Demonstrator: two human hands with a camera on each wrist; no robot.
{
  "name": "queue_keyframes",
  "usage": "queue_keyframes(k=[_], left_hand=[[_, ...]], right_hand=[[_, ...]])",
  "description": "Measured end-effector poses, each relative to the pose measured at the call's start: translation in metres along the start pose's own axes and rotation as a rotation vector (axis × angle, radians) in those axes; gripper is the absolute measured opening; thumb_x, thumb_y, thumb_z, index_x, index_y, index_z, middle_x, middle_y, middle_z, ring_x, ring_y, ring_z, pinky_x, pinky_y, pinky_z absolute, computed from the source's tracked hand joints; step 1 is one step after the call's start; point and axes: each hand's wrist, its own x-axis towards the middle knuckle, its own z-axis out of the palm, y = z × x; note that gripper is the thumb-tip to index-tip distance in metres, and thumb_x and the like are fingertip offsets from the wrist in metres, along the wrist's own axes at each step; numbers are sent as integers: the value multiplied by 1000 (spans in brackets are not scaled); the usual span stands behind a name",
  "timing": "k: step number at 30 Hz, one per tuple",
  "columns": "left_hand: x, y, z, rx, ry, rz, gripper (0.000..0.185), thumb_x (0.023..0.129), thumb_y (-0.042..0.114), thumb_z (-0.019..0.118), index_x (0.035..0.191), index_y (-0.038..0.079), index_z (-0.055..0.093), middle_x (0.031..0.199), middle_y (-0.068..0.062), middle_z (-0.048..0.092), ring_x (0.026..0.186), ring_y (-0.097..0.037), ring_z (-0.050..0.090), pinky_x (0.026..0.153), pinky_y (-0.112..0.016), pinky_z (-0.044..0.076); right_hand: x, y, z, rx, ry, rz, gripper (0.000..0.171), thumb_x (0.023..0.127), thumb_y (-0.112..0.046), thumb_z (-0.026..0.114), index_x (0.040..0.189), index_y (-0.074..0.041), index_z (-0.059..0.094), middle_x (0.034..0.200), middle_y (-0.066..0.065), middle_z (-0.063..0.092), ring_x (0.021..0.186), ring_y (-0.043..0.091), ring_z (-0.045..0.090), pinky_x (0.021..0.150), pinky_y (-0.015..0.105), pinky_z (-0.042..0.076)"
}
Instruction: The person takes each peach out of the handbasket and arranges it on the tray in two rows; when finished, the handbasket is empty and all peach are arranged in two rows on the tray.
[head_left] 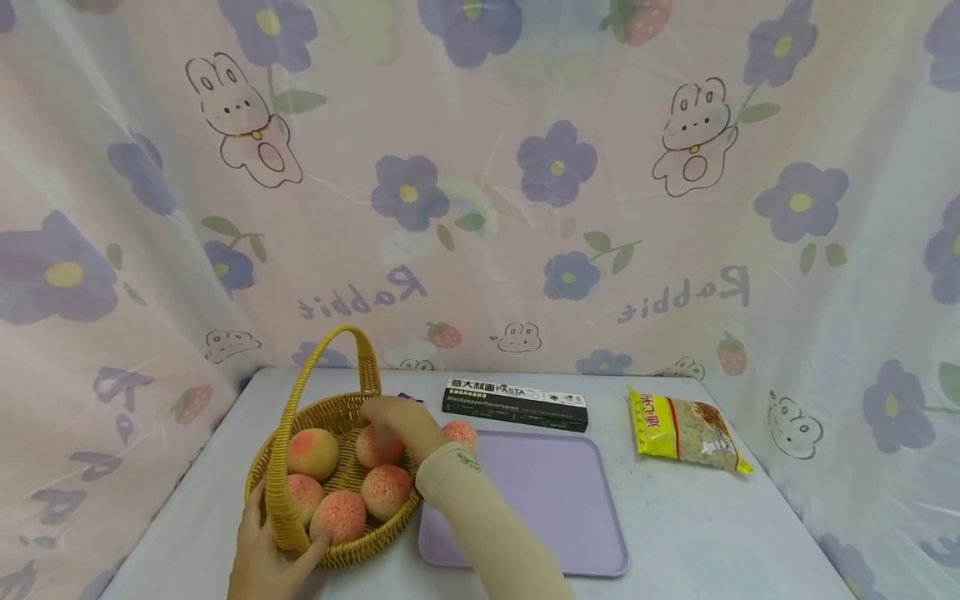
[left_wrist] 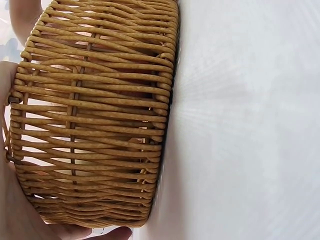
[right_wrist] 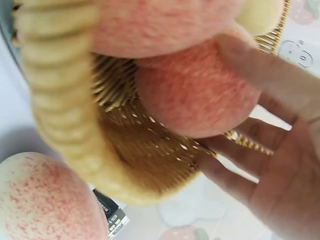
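A yellow woven basket [head_left: 367, 546] with a tall arched handle stands on the left of the table, several pink-and-cream peaches inside it. My left hand [head_left: 266, 558] grips its near left side, thumb over the rim; the left wrist view has the basket's woven wall [left_wrist: 95, 120] beside the fingers. Inside the basket's right part, my right hand [head_left: 405, 425] holds a peach [right_wrist: 195, 95], with the thumb on one side and the fingers along the other. Another peach [head_left: 461, 434] lies outside, at the tray's far left corner.
A lilac tray [head_left: 547, 500] lies right of the basket, partly under my right sleeve. Behind it is a black-and-white pasta box [head_left: 514, 406]. Farther right lies a yellow-and-clear food packet [head_left: 686, 429]. A printed curtain [head_left: 480, 233] hangs around the table's back and sides.
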Motion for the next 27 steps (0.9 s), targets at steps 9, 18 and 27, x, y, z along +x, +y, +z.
queue_keyframes(k=[9, 18, 27], left_hand=[[0, 2, -2, 21, -19, -22, 86, 75, 34, 88, 141, -6, 48, 156, -29, 18, 129, -62, 30, 90, -79, 33], [-1, 5, -2, -3, -9, -9, 83, 75, 30, 89, 139, -6, 51, 156, -29, 18, 130, -62, 28, 92, -80, 30], [-3, 4, -1, 26, -4, -7, 81, 75, 33, 88, 135, -8, 54, 155, -29, 19, 129, -61, 30, 90, -78, 33]], right_hand=[[10, 20, -6, 160, 54, -337, 52, 79, -14, 82, 128, -8, 66, 119, 1, 65, 102, 7, 58, 81, 15, 47], [-15, 56, -10, 435, 149, -440, 55, 82, -21, 81, 131, -7, 60, 119, 0, 59, 105, 9, 54, 88, 19, 46], [-60, 118, -1, 666, 244, -437, 53, 83, -20, 80, 131, -10, 59, 125, 1, 58, 111, 24, 55, 86, 28, 53]])
